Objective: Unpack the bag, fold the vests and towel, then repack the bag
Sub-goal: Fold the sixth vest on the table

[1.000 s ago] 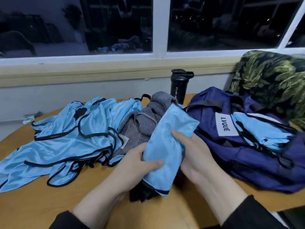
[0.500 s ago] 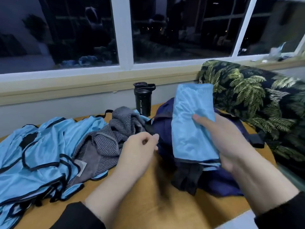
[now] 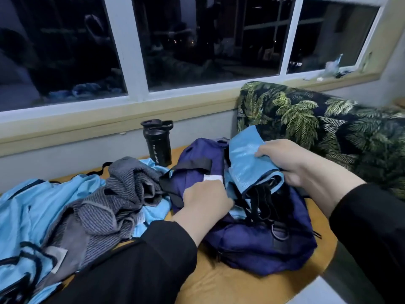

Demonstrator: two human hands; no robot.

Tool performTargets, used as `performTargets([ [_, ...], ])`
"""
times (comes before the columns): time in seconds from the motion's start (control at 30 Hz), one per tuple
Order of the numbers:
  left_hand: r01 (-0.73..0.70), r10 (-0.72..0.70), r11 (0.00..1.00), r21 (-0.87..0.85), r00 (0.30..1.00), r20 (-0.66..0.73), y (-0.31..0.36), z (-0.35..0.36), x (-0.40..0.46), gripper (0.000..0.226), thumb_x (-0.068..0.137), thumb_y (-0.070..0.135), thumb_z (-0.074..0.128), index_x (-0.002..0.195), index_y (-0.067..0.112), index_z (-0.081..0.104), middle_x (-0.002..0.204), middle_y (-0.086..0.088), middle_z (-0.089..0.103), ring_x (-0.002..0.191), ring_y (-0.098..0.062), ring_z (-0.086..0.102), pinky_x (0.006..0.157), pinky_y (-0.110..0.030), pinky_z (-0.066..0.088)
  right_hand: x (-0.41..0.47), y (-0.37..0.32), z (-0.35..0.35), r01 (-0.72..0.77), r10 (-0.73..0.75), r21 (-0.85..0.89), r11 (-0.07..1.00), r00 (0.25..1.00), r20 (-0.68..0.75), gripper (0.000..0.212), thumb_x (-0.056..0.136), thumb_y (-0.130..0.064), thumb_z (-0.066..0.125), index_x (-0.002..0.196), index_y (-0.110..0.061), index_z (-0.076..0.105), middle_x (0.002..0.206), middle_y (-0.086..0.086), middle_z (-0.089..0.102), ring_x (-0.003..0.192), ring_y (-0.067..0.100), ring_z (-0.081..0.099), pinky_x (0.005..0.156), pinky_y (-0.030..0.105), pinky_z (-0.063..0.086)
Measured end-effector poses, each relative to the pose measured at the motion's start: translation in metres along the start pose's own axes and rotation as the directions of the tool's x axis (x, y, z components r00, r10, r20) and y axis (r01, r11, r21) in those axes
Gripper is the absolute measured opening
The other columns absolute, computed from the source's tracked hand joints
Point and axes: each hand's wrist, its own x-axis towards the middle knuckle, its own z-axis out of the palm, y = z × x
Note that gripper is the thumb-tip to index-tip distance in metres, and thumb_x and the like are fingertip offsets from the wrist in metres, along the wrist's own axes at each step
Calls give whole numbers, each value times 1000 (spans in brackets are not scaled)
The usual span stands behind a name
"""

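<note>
The right hand (image 3: pixel 291 163) grips a folded light-blue mesh vest (image 3: pixel 247 161) over the navy fabric bag (image 3: pixel 252 242); the left hand (image 3: pixel 206 200), fingers curled, holds the bag's opening near the wooden table's (image 3: pixel 230 286) right edge.

Loose vests (image 3: pixel 32 207) run past the left edge.

Dim, cool indoor light falls from above and behind the camera, and the dark glass window panes (image 3: pixel 197 40) show only faint reflections. Wide-angle distortion bows the pale window frame (image 3: pixel 122 53); detail is soft and grainy, with slight blur on the right hand (image 3: pixel 291 163).
</note>
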Motion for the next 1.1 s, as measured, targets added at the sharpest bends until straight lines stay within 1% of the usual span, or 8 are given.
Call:
performTargets([
  [0.1,13,-14,998,54,1000,28,-3,-2,-1,39,89,50,61,111,17,63,112,-4,65,107,-30,61,74,-32,37,8,13,4,-24,24,-28,999,1000,-5,21,95,5,48,103,2,67,86,22,74,65,31,71,52,34,59],
  [0.2,-4,4,997,77,1000,-2,-4,-1,0,23,93,42,57,101,20,58,113,-5,65,107,-30,61,74,-32,37,16,22,7,-39,39,-28,999,999,-4,31,94,4,49,122,10,60,106,30,71,81,37,69,70,43,56],
  [0.37,-3,8,995,104,999,-50,-3,6,3,25,95,41,56,103,19,61,111,-4,66,104,-30,63,70,-31,36,21,28,6,-32,33,-35,999,999,18,14,92,2,52,100,-5,60,92,24,66,81,37,64,74,46,47],
  [0.5,-55,57,992,114,998,-18,-4,7,9,8,96,24,57,101,20,52,114,-4,64,106,-30,62,70,-31,35,24,33,2,-27,28,-22,999,999,44,10,94,1,53,92,-5,60,85,21,68,78,35,65,70,42,49],
  [0.63,-35,18,977,-212,996,-84,-20,-8,13,25,94,33,54,79,13,50,84,-7,60,84,-32,60,68,-34,42,24,38,-3,-18,18,7,1000,999,51,14,94,0,53,102,-2,65,95,24,72,81,37,68,73,43,53],
  [0.77,-118,-144,766,-632,927,-347,-37,-33,5,38,87,20,55,54,9,39,50,-5,41,54,-17,36,54,-37,34,23,37,-2,5,-9,51,999,996,88,15,95,1,53,96,-4,67,86,18,73,71,31,69,62,35,54],
  [0.97,-213,-131,707,-674,897,-422,-35,-40,-10,32,89,13,55,67,-2,38,59,-2,36,58,-12,28,50,-27,24,24,30,34,-28,27,4,1000,992,121,27,93,7,48,73,-11,47,62,10,52,45,20,50,46,24,39],
  [1.1,-218,-89,716,-663,914,-396,-36,-41,-17,33,88,14,57,59,13,42,51,9,40,57,-12,34,53,-28,30,40,18,56,4,-11,138,990,999,46,33,90,14,41,68,-11,46,58,6,47,43,19,45,45,24,35],
])
